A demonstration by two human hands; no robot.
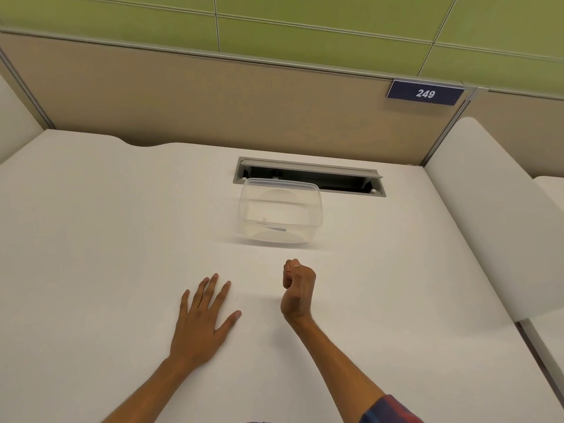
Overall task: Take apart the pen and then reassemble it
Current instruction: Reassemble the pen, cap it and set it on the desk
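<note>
Left hand (203,322) flat, fingers spread on the white desk (91,239). Right hand (297,293) curled into a fist, apparently empty. Pen probably the thin dark streak (276,229) inside the clear plastic tub (279,210), too blurred to confirm. Likely light, slick; pinch mid-barrel. Beige partition (183,96), tag 249 (425,93).

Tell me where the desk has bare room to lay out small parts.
Widest bare patch: left of the clear container, beyond the flat left hand. Another lies right of the curled right hand, toward the side panel. Tightest spot: between both hands and the container, with the cable slot right behind it.
</note>
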